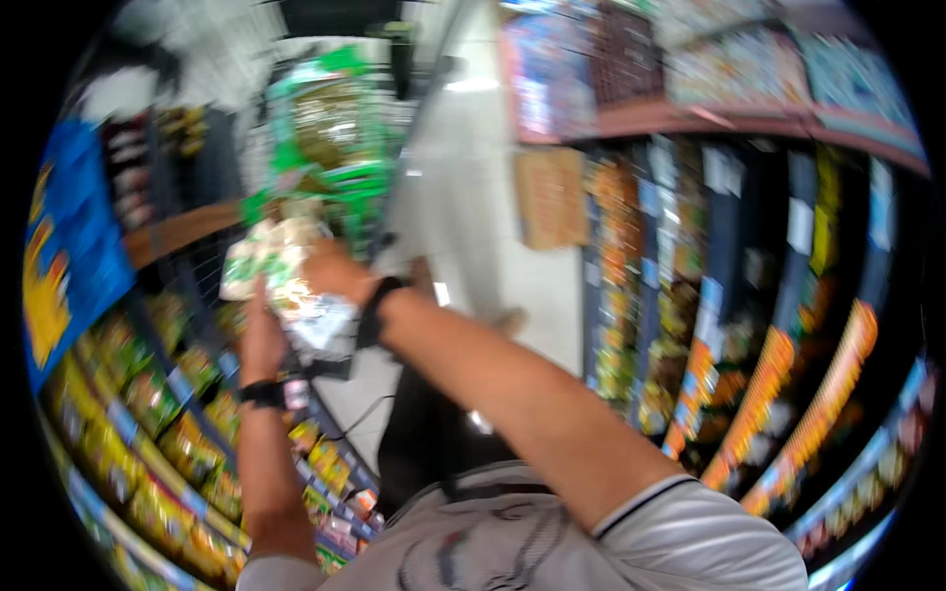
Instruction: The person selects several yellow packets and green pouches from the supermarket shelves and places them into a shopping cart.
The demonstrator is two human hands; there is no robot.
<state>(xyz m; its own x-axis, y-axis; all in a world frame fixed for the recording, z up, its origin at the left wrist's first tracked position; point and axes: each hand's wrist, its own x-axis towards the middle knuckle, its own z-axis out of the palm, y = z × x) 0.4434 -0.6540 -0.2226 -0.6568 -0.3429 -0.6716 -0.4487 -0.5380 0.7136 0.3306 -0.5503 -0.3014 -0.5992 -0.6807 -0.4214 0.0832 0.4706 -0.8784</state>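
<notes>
In front of me I hold a bunch of shiny white-and-green plastic packets (277, 255); motion blur hides how many there are. My right hand (334, 272) grips them from the right side, its fingers partly hidden behind the plastic. My left hand (263, 334) supports the bunch from the lower left, with the thumb up along it. Each wrist wears a black band. Just beyond the packets is a stack of green-edged clear plastic packs (329, 122) with brownish contents. A silvery, clear part of the packaging (325, 321) hangs below my right hand.
Shelves of yellow-and-green packets (151, 391) run close along my left. On the right stand shelves with orange price strips (746, 410). A cardboard box (550, 198) sits on the tiled floor (473, 199) beside them. A blue printed panel (77, 251) juts out at far left.
</notes>
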